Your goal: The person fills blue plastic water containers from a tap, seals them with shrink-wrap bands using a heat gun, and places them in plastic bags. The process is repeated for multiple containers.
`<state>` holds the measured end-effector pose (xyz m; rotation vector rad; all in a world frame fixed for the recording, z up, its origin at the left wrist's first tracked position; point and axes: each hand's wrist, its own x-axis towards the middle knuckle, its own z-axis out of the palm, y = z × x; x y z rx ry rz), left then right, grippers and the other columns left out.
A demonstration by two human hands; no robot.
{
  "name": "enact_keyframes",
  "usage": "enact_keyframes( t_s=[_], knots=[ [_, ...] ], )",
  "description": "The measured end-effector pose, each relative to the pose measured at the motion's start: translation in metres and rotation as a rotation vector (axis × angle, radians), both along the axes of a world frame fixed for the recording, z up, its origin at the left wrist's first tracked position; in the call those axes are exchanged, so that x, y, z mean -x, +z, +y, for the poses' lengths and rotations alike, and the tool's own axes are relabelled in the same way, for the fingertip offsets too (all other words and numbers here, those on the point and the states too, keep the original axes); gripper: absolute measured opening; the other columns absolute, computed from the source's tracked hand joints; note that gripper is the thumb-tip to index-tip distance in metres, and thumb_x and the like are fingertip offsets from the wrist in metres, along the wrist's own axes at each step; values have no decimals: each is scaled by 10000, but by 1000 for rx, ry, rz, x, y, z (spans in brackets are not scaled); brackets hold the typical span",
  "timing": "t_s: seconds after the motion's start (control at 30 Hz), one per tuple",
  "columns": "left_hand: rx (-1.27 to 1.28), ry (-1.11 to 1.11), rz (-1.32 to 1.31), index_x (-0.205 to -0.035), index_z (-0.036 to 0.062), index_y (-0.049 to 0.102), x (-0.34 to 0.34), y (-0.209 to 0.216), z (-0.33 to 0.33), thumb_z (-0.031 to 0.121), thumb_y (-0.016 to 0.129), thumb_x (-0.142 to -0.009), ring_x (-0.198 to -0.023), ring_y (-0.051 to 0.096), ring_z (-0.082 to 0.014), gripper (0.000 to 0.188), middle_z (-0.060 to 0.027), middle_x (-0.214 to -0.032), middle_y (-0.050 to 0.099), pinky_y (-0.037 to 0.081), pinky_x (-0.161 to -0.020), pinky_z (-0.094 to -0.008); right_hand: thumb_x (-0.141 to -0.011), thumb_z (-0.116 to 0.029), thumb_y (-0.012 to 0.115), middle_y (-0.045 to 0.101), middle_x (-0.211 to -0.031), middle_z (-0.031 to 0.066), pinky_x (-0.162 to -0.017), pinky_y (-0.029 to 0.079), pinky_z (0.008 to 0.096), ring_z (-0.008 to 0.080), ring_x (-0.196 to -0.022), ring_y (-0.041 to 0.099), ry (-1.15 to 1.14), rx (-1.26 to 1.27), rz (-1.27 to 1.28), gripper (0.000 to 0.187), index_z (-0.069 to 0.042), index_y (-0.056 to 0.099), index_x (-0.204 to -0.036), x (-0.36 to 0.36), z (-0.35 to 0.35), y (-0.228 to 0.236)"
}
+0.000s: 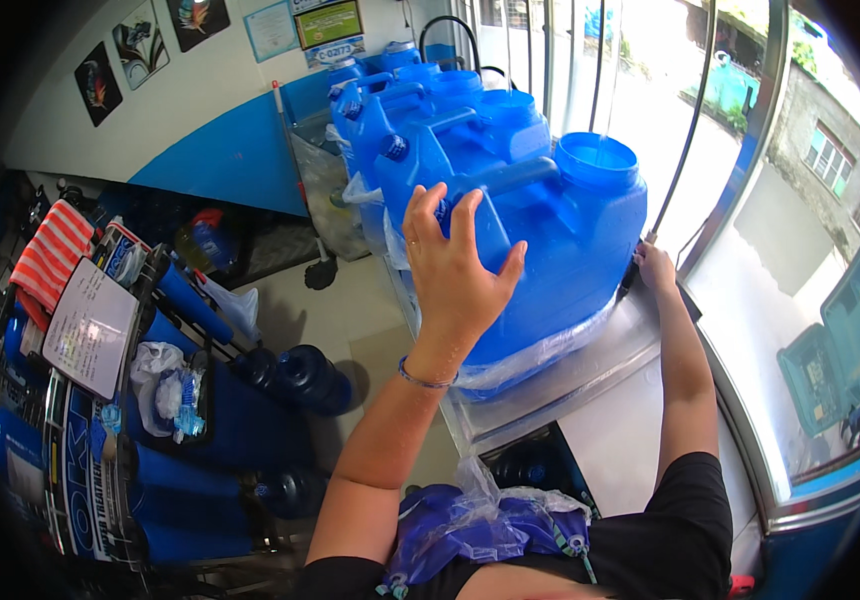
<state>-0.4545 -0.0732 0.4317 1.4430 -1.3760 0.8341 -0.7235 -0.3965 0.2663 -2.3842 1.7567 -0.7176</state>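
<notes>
A row of blue plastic water jugs stands on a metal counter, the nearest jug [575,265] being closest to me. Its wide round mouth [598,155] is uncovered, and it has a moulded handle [512,176] on top. My left hand [455,265] is raised at the jug's near left side, fingers spread and bent around its small blue spout cap [442,212]. Whether they touch the cap is unclear. On the far right side, my right hand [656,266] is closed at the lower end of a black hose [688,140], by a metal fitting. The jug partly hides what it grips.
Several more jugs [510,120] line up behind. The metal counter [540,425] borders a glass window on the right. At left stands a rack with a whiteboard [90,325] and a striped towel [53,245]. Dark blue round bottles [312,380] stand on the floor.
</notes>
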Motion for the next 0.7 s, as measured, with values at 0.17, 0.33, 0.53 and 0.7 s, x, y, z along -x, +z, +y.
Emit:
enact_keyframes(
  t_s=[0.17,0.33,0.53,0.7],
  knots=[
    [-44,8,38,-1233,77,521,2,1,1,254,791,-699,-1265,350,-448,623,-227,-1287,387,349,-1028,-524,-846,-194,594,703,-915,134,-794,533,437,319,-878,674,37,102,100,171,-101,728,-896,-4,-4,5],
    [-39,12,38,-1235,78,521,2,-1,1,254,786,-703,-1270,347,-447,620,-222,-1289,390,351,-1029,-522,-836,-166,553,697,-895,155,-764,540,443,335,-855,677,1,67,236,183,-81,714,-855,-7,-15,7],
    [-25,10,38,-1230,83,526,2,-1,0,259,786,-699,-1269,351,-442,617,-214,-1287,400,351,-1033,-524,-846,-169,553,709,-909,146,-753,530,454,322,-847,692,-51,36,342,215,-62,738,-863,-22,-22,13],
    [9,19,16,-1223,95,540,1,-1,-1,275,786,-702,-1228,394,-413,604,-196,-1292,401,376,-990,-517,-858,-158,549,719,-909,104,-800,480,415,257,-895,690,-115,134,520,208,-88,745,-877,-36,6,10]
  ],
)
